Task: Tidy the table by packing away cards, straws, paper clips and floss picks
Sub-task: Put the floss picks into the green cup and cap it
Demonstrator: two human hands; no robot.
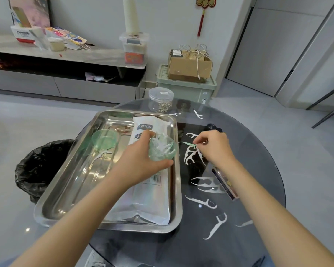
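Head view, taken from above a round glass table [239, 135]: at the far left a black bin bag [41, 166] sits on the floor beside a steel tray [66, 180]. A green-tinted lid [104, 138], one stray white pick and a long white packet [152, 189] lie in the tray. The left arm stretches forward across the tray. The left hand [141, 160] wraps its fingers and thumb around a clear greenish cup [163, 149] holding floss picks, at the tray's right rim. Behind it, at the table's far edge, stands a lidded jar [161, 100] of paper clips. The right arm reaches in over the glass, wrist bent. The right hand [214, 147] pinches a green floss pick [187, 143] between thumb and fingertips, just beside the cup. More white floss picks [216, 226] lie scattered on the glass, and a small box [225, 183] is partly hidden under the right forearm.
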